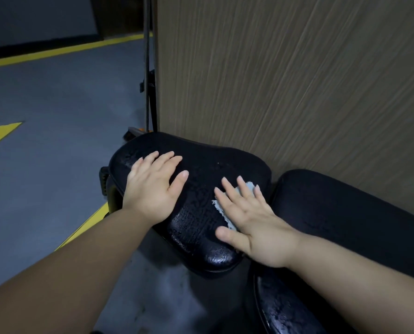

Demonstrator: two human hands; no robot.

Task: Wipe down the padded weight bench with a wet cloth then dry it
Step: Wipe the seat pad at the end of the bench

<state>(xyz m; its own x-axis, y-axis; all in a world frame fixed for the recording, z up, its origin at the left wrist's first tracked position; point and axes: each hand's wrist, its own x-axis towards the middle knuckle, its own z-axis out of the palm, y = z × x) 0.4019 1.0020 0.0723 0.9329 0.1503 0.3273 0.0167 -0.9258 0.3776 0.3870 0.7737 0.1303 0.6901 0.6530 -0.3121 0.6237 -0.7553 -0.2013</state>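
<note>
My left hand point(153, 189) lies flat, fingers straight, on the black seat pad point(208, 155); my right hand point(251, 225), fingers spread, presses a pale blue cloth point(220, 209) onto the pad's glistening right side, beside the wood-grain wall point(297, 80).

Bare left hand point(153, 189), centre-left of frame: broad back, short rounded fingers, nails trimmed short. Bare right hand point(251, 220), centre-right of frame: same build, faint knuckle creases, short nails. Left forearm point(63, 273) from lower left corner, right forearm point(357, 280) from lower right edge: both bare and smooth up to frame edge, widening toward camera.
</note>
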